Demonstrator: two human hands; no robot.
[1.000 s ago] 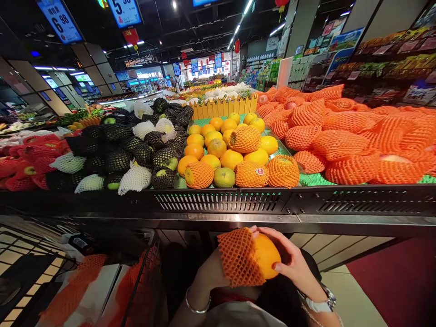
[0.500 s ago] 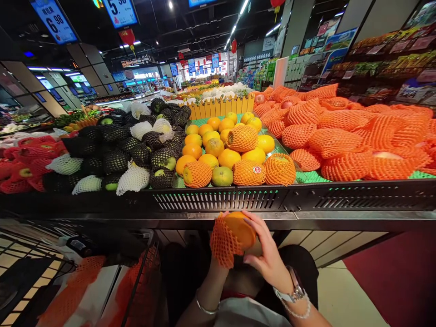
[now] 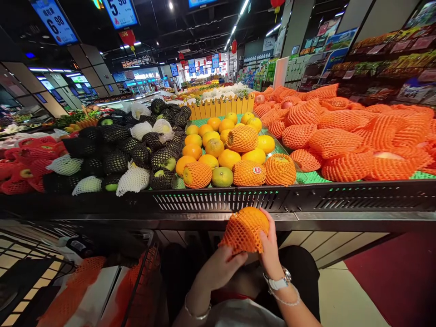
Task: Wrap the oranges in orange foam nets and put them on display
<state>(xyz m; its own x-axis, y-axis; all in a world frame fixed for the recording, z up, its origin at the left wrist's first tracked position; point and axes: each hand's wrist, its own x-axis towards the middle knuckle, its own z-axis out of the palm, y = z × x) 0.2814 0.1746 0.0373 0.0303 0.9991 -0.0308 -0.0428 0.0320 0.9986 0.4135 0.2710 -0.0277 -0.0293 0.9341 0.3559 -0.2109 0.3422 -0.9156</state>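
An orange [image 3: 259, 216] is held in front of the fruit stand, its upper right side bare. An orange foam net sleeve [image 3: 241, 235] covers its lower left part. My right hand [image 3: 271, 249] grips the orange from the right, fingers along its side. Below and to the left, my left hand [image 3: 220, 269] is closed at the lower edge of the sleeve, its fingertips partly hidden behind the mesh. Just beyond the hands, loose oranges [image 3: 229, 158] lie piled on the stand, with several netted oranges [image 3: 248, 172] in the front row.
A black slotted rail [image 3: 218, 200] and metal ledge [image 3: 136, 223] edge the stand. Black-netted fruit [image 3: 117, 161] lies left, orange-netted fruit [image 3: 337, 141] right. A shopping cart [image 3: 143, 263] with orange netting in it stands at lower left.
The foam sleeve has gone from hanging at the orange's left to covering much of its front. My left hand has come from behind the fruit to below it. The orange has shifted slightly right.
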